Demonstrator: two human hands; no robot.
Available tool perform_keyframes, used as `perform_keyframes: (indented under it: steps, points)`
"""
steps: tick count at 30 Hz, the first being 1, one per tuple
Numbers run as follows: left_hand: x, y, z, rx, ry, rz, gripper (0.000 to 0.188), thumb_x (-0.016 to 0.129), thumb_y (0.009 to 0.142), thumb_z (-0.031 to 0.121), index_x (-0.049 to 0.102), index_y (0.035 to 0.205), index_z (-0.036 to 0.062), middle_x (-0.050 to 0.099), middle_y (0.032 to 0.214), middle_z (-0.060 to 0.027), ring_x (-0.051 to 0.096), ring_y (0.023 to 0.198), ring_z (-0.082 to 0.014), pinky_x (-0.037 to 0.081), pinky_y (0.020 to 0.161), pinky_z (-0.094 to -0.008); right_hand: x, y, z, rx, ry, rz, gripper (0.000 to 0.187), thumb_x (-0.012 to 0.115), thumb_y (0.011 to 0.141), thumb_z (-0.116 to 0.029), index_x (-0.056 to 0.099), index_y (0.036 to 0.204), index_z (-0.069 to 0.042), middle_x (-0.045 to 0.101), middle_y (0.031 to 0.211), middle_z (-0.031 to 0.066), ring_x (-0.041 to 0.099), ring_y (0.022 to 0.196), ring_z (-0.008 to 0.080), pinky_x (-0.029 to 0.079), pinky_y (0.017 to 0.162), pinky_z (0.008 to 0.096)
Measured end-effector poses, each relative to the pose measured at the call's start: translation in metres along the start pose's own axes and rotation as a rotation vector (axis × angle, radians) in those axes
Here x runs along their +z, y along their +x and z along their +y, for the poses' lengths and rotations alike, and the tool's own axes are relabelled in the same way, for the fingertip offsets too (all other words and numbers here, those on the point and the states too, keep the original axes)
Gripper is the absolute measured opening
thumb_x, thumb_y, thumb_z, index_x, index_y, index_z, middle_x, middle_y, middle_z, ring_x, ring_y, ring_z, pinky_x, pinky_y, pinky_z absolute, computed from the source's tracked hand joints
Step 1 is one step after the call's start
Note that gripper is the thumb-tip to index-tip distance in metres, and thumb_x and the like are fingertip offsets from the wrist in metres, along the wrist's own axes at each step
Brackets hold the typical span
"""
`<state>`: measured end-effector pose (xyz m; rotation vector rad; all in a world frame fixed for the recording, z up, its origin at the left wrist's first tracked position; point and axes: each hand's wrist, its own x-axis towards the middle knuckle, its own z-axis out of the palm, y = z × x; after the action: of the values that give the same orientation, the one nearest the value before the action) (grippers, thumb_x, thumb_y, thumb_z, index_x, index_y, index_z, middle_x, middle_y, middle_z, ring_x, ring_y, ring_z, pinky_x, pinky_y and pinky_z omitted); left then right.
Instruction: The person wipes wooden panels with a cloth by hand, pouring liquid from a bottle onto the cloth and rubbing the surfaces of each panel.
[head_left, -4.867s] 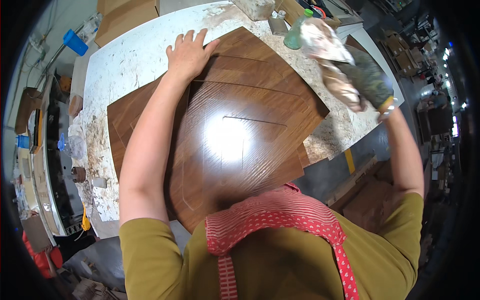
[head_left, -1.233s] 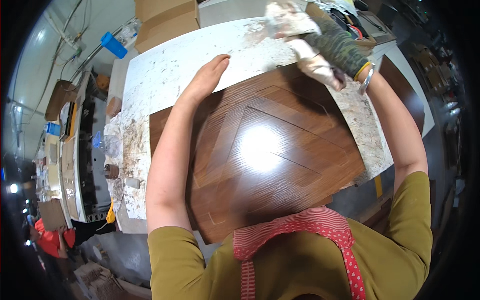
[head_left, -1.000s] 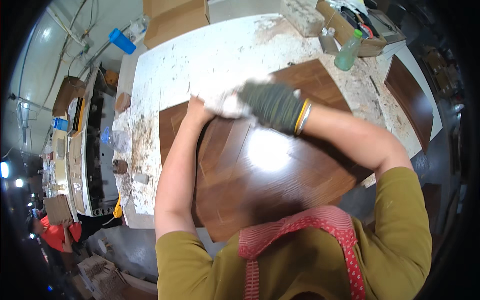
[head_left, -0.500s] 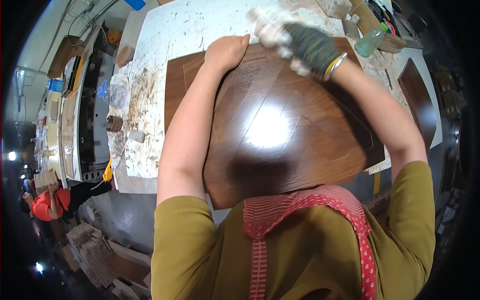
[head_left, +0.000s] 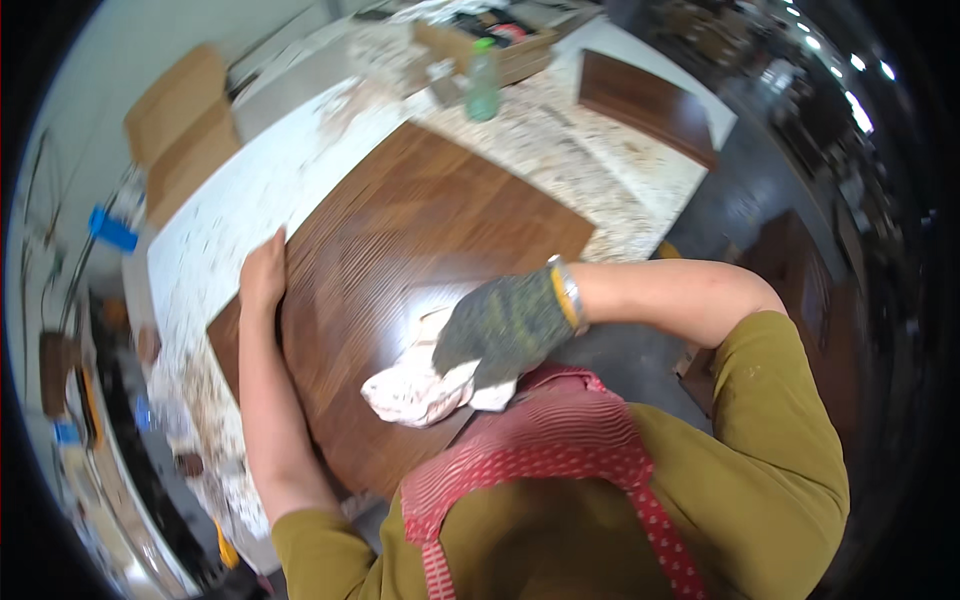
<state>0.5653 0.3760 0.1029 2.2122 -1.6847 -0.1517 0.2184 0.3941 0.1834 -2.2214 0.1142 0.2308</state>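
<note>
A dark brown wooden panel (head_left: 400,220) with a glossy, grained face lies slantwise on the white worktable in front of me. My left hand (head_left: 263,272), bare, grips its far left edge, thumb pointing up along the edge; the other fingers are mostly hidden. In a dark green knitted glove with a yellow cuff, my right hand (head_left: 505,325) clutches a crumpled white cloth (head_left: 418,388). The cloth rests on the panel's near part, close to my red patterned apron (head_left: 540,440). A metal band circles my right wrist.
The worktable (head_left: 215,225) is stained brown. At its far side are a green bottle (head_left: 483,85) and a cardboard box of items (head_left: 515,60). A smaller brown panel (head_left: 645,105) lies far right. An open carton (head_left: 185,130) stands beyond the left edge.
My right hand has drawn the cloth from the panel's far edge to its near part. The view has turned to the right, and my left hand still holds the panel's edge.
</note>
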Motion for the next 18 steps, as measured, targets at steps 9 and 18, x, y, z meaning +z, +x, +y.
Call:
perform_keyframes:
  steps: [9, 18]
  points:
    - [-0.019, 0.011, 0.021, 0.118, -0.196, -0.236, 0.050, 0.061, 0.082, 0.046, 0.064, 0.099, -0.0018, 0.066, 0.086, -0.0183, 0.062, 0.081, -0.0259, 0.046, 0.074, -0.0355, 0.028, -0.206, 0.055, 0.553, -0.158, 0.987, 0.028, 0.057, 0.088, -0.023, 0.063, 0.114, -0.014, 0.062, 0.106, 0.0138, 0.061, 0.091, 0.0258, 0.047, 0.081, 0.0342]
    - [-0.034, 0.036, 0.002, 0.075, -0.109, -0.186, 0.057, 0.068, 0.073, 0.051, 0.062, 0.079, -0.0051, 0.062, 0.073, -0.0195, 0.059, 0.068, -0.0229, 0.046, 0.064, -0.0370, 0.121, -0.193, 0.066, 0.679, 0.557, 1.240, 0.030, 0.057, 0.088, -0.026, 0.065, 0.105, -0.002, 0.066, 0.101, 0.0144, 0.062, 0.088, 0.0210, 0.047, 0.080, 0.0313]
